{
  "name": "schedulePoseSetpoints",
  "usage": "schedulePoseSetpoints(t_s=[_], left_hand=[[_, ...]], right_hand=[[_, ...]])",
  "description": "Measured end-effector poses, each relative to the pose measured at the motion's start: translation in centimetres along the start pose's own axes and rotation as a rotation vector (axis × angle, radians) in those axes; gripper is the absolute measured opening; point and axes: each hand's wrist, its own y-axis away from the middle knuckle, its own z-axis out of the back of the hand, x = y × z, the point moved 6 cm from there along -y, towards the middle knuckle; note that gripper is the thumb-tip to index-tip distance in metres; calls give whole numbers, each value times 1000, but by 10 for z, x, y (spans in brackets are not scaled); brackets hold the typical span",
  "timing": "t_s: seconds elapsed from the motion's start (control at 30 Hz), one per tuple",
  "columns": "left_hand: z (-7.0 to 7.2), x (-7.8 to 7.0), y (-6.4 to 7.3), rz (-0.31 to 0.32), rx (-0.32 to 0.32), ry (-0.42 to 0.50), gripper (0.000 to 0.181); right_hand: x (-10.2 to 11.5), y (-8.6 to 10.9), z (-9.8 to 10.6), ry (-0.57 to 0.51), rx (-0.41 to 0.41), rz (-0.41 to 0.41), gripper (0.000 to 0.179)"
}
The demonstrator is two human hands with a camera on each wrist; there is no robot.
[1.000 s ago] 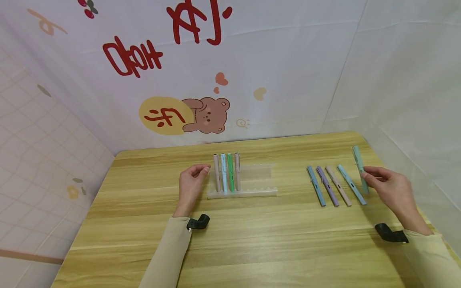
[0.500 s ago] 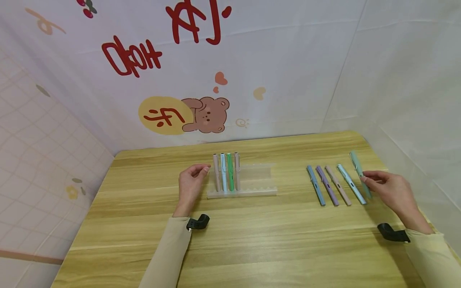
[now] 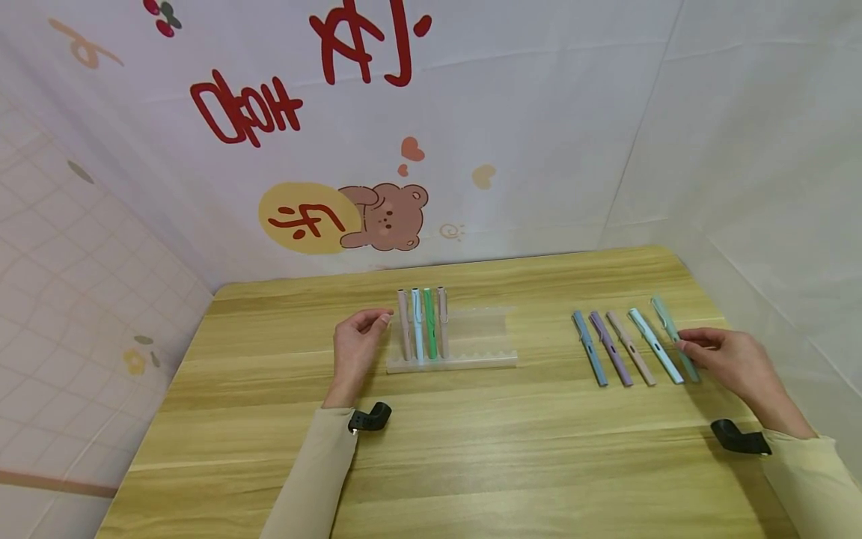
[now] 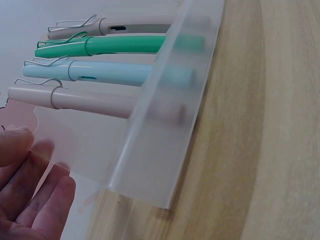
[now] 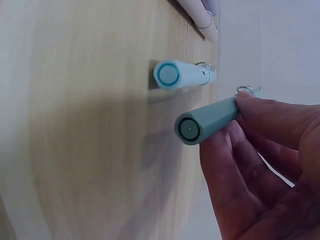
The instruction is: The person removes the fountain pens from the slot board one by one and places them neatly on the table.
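My right hand (image 3: pixel 730 359) pinches a sage-green pen (image 5: pixel 210 120) between thumb and fingers, low over the table at the right end of a row of pens. Beside it lies a light-blue pen (image 3: pixel 656 346). At the left, my left hand (image 3: pixel 358 344) pinches the side edge of a frosted clear pen stand (image 4: pixel 155 170). Upright against the stand's back lean a pale pinkish pen (image 4: pixel 80 98), a pale-blue pen (image 4: pixel 110 73), a green pen (image 4: pixel 110 46) and a grey-brown pen (image 4: pixel 135 25), their lower ends behind the front lip.
Left of the light-blue pen lie a pinkish-beige pen (image 3: pixel 631 348), a purple pen (image 3: pixel 611 349) and a steel-blue pen (image 3: pixel 590 349), side by side. All rest on a wooden table (image 3: pixel 485 449). A printed wall sheet (image 3: pixel 539 135) hangs behind its back edge.
My right hand has lowered the sage-green pen toward the table, tilting it to lie more nearly along the other pens. The left hand and stand have stayed in place.
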Motion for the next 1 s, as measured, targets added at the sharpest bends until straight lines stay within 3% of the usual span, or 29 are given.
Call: schedulePoseSetpoints(t_s=[0.23, 0.57, 1.0], left_hand=[[1, 0, 0, -7, 6, -2, 17], [1, 0, 0, -11, 4, -11, 17], [2, -1, 1, -17, -1, -16, 17]], right_hand=[[-5, -1, -3, -5, 27, 10, 43], [-13, -3, -10, -66, 147, -16, 48], [-19, -10, -11, -70, 189, -29, 46]])
